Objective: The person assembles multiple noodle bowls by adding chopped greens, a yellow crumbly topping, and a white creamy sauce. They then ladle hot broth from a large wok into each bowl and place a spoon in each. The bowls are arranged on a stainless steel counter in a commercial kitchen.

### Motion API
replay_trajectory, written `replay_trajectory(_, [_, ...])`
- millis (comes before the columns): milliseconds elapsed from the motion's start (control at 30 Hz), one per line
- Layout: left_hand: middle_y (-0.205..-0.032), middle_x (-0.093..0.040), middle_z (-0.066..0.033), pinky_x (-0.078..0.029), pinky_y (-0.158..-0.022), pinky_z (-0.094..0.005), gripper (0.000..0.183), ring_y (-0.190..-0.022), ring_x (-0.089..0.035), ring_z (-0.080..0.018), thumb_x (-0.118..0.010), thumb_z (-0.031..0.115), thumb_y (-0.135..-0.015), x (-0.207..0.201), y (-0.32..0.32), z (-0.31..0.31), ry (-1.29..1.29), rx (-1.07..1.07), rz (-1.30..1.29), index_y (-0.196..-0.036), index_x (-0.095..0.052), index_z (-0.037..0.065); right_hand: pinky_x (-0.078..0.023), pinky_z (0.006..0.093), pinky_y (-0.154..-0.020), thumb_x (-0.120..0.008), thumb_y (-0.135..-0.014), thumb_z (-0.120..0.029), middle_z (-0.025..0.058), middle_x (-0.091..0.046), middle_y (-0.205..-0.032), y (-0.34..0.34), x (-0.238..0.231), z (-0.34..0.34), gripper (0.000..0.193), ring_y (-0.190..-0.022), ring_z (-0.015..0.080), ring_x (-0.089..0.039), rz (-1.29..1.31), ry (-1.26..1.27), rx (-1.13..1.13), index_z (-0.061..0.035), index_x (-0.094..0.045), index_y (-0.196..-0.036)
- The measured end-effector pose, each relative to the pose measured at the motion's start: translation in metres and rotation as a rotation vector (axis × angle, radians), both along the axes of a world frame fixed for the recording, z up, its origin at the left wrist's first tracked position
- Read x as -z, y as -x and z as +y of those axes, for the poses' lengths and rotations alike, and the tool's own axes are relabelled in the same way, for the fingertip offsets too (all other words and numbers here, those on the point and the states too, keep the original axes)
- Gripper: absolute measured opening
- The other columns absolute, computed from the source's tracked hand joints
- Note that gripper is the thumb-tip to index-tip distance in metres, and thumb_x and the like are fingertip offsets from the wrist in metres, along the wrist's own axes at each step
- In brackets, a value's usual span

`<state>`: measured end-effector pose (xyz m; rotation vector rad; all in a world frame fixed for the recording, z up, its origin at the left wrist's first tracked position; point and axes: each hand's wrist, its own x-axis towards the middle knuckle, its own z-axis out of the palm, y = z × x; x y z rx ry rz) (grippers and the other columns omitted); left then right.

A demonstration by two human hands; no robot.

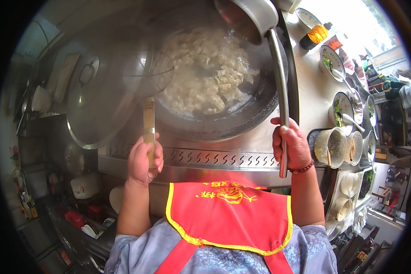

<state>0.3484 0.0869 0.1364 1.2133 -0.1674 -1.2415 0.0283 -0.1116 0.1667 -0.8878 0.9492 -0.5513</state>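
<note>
In front of me a big dark wok [201,132] holds steaming, whitish water crowded with pale dumplings [214,86], wonton-like in shape. My left hand [141,160] is closed round the wooden handle of a wire skimmer [149,112]. Its round mesh head hangs over the wok's left side, blurred by steam. My right hand [296,145] grips the long metal handle of a large steel ladle [265,18]. The ladle's deep bowl is tipped over the wok's far right edge. Whether anything is inside that bowl I cannot tell.
A large metal lid [89,116] leans left of the wok. On the steel counter [306,86] at right stand patterned bowls [342,107] with greens and white spoons, plus a tub [329,146] of seasoning. A slotted drain strip [205,157] runs along the stove's near edge.
</note>
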Motion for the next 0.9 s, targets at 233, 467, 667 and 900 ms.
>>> replay_trajectory(233, [-0.083, -0.058, -0.0066, -0.049, -0.046, -0.0284, 0.022, -0.061, -0.057, -0.0142, -0.049, 0.020, -0.099, 0.042, 0.001, -0.061, 0.013, 0.121, 0.395, -0.119, -0.050, 0.011, -0.040, 0.0250, -0.036, -0.056, -0.087, -0.012, 0.0012, -0.050, -0.065, 0.026, -0.009, 0.000, 0.031, -0.042, 0.0091, -0.047, 0.549, 0.183, -0.009, -0.0017, -0.050, -0.116])
replay_trajectory(467, [-0.081, -0.051, -0.0015, -0.035, -0.043, -0.0209, 0.017, -0.056, -0.044, -0.0086, -0.049, 0.025, -0.100, 0.085, 0.035, -0.131, -0.264, 0.075, 0.485, -0.111, -0.052, 0.012, -0.040, 0.0291, -0.036, -0.054, -0.085, -0.009, 0.0049, -0.051, -0.068, -0.002, -0.003, -0.006, 0.032, -0.045, 0.0124, -0.049, 0.582, 0.097, -0.109, 0.0003, -0.048, -0.115])
replay_trajectory(667, [-0.079, -0.054, -0.0023, -0.037, -0.043, -0.0222, 0.013, -0.055, -0.047, -0.0089, -0.053, 0.023, -0.096, 0.092, 0.046, -0.165, -0.405, 0.045, 0.410, -0.102, -0.055, 0.012, -0.042, 0.0331, -0.038, -0.053, -0.087, -0.010, 0.0056, -0.048, -0.066, -0.054, 0.020, -0.027, 0.019, -0.047, 0.0127, -0.049, 0.752, 0.185, -0.239, -0.0031, -0.046, -0.103])
replay_trajectory(900, [-0.078, -0.059, -0.0049, -0.039, -0.042, -0.0243, 0.008, -0.054, -0.049, -0.0106, -0.053, 0.017, -0.093, 0.093, 0.046, -0.182, -0.526, -0.012, 0.323, -0.097, -0.055, 0.010, -0.052, 0.0400, -0.055, -0.057, -0.089, -0.018, 0.0208, -0.063, -0.088, -0.088, 0.051, -0.036, 0.027, -0.065, 0.0286, -0.064, 0.981, 0.280, -0.349, 0.0039, -0.048, -0.102])
